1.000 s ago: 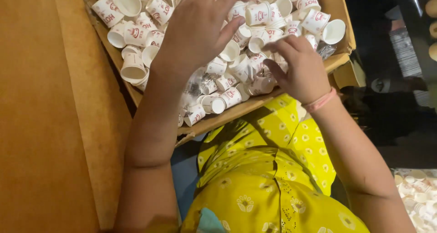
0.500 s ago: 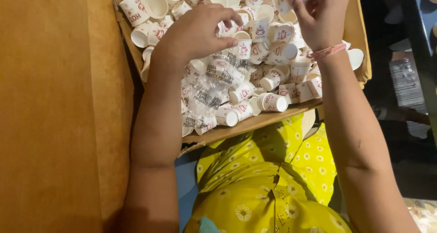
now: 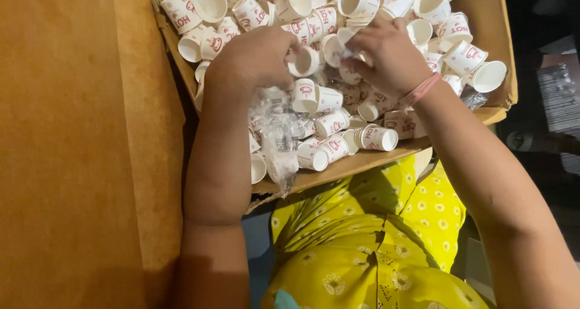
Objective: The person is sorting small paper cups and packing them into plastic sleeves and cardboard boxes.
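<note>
Cups: small white paper cups with red print, piled loose in an open cardboard box resting over the person's lap.

Left to right:

- Plain brown surface along the left of the box, nothing on it.
- Left hand is knuckles-up over the left-middle of the pile, fingers curled down. One cup sits at its fingertips, lying on its side, mouth facing right toward the other hand. It looks pinched, but the fingertips are hidden under the hand, so I cannot tell for sure.
- Crumpled clear plastic wrap lies just below that wrist, draped down to the box's near edge.
- Right hand, pink band on the wrist, has fingers closed around cups at its fingertips. How many, I cannot tell.

Key relation: the two hands face each other across a narrow gap at the centre of the box, and the held cups lie between them. The left-hand cup's long axis runs roughly left-right, open end toward the right hand. Both hands are about equally near.
</note>
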